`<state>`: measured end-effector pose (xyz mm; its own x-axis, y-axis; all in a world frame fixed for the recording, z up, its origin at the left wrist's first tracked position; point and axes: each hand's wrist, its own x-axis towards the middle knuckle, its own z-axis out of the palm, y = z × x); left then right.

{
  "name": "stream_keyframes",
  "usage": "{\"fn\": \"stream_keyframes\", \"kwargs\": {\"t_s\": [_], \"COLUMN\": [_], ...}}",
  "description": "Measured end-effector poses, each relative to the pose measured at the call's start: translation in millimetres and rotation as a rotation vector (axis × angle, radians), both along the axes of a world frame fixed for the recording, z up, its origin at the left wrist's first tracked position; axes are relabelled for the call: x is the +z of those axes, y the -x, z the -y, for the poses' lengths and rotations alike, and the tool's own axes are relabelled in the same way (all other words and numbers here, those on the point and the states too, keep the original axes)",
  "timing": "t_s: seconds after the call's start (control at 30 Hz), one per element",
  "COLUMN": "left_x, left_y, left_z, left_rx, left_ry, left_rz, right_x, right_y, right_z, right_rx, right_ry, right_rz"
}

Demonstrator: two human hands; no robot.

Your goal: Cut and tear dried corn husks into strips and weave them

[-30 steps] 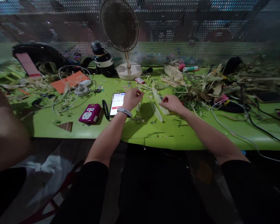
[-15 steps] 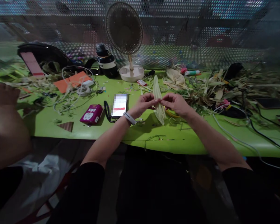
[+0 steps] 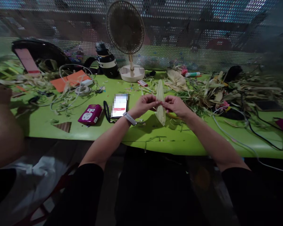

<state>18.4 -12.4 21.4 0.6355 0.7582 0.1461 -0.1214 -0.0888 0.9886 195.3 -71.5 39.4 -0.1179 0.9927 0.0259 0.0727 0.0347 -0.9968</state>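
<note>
Between my two hands is a pale green corn husk (image 3: 160, 114), held upright above the table. My left hand (image 3: 148, 103), with a light wristband, pinches it at the middle from the left. My right hand (image 3: 175, 106) grips the same spot from the right, thumb and fingertips meeting those of the left. Partly hidden under my right hand lies something yellow (image 3: 174, 116). Just behind the hands, a dried husk bundle (image 3: 176, 78) rests on the green table (image 3: 132, 135).
A phone (image 3: 119, 106) and a magenta power socket (image 3: 90, 115) lie to the left. Behind stand a fan (image 3: 132, 73) and a black bottle (image 3: 107, 64). Heaped husks (image 3: 209, 91) and cables (image 3: 235, 138) cover the right side. At far left is another person's arm (image 3: 4, 131).
The husk has turned slightly and looks narrower at the top, its lower end shifting a little left. Both hands keep their pinch. The whole view has shifted slightly.
</note>
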Motion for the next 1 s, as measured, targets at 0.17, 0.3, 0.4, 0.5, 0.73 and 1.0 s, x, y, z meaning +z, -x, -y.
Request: {"fn": "stream_keyframes", "kwargs": {"t_s": [0.17, 0.3, 0.4, 0.5, 0.73, 1.0], "left_x": [1.4, 3.2, 3.8, 3.4, 2.2, 4.9], "left_y": [2.2, 3.3, 4.4, 4.7, 1.9, 2.2], "left_z": [-2.4, -1.9, -1.8, -2.7, -2.6, 0.6], "left_rx": [0.024, -0.016, -0.074, -0.081, -0.042, -0.035], "left_ry": [-0.001, 0.033, 0.046, 0.03, -0.142, -0.267], "left_rz": [-0.023, -0.071, -0.115, -0.12, -0.204, -0.266], "right_x": [-2.0, -4.4, -6.4, -5.5, 2.7, -1.3], "right_y": [0.1, -0.5, -1.5, -3.1, -5.0, -7.0], "right_z": [-1.5, -2.9, -3.1, -1.9, 2.0, 2.6], "right_rx": [-0.037, -0.03, -0.025, -0.026, 0.081, 0.037], "right_ry": [-0.077, -0.097, -0.096, -0.072, 0.008, -0.028], "right_rz": [-0.001, 0.037, 0.078, 0.105, 0.186, 0.35]}}
